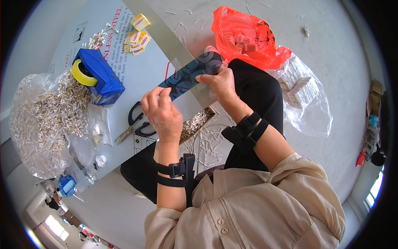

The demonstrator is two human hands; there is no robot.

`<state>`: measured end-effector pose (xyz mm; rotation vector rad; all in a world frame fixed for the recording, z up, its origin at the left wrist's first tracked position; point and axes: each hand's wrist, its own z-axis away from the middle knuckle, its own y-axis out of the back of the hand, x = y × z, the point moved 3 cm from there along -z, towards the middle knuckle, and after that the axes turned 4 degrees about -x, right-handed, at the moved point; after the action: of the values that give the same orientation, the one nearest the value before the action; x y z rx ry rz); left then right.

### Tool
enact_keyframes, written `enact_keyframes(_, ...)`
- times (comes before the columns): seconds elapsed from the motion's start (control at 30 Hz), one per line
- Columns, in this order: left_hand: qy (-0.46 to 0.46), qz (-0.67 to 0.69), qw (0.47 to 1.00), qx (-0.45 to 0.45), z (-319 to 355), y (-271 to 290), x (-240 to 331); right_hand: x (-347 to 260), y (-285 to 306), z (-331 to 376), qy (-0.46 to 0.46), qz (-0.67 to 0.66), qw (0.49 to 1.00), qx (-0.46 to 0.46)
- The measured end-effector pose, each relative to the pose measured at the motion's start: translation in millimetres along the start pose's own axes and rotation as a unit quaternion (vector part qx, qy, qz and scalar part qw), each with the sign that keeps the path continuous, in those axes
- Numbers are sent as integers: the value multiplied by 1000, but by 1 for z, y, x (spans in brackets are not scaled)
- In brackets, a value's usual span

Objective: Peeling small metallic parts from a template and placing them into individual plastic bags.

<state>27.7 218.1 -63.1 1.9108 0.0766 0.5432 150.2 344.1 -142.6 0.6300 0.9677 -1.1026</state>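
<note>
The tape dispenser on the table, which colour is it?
The tape dispenser is blue, with a yellow roll; the head view shows it.

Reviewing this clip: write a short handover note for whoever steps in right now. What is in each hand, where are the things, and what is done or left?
Left hand: pinching the near end of a dark patterned card strip.
Right hand: gripping the strip's far end, over the lap.
Nearby: scissors lie untouched on the white board; blue tape dispenser beside a clear bag of small pale sticks; orange bag on the floor.
Done: strip picked up in both hands.
Left: cannot tell from this view; no tape applied yet.
</note>
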Motion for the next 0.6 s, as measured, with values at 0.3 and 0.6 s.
enact_keyframes(0.3,64,37,997,0,4,6,-18,-2,1,1,-14,5,1000,3)
enact_keyframes(0.6,-29,-59,993,-99,-8,-13,20,3,17,-5,-53,-40,997,-44)
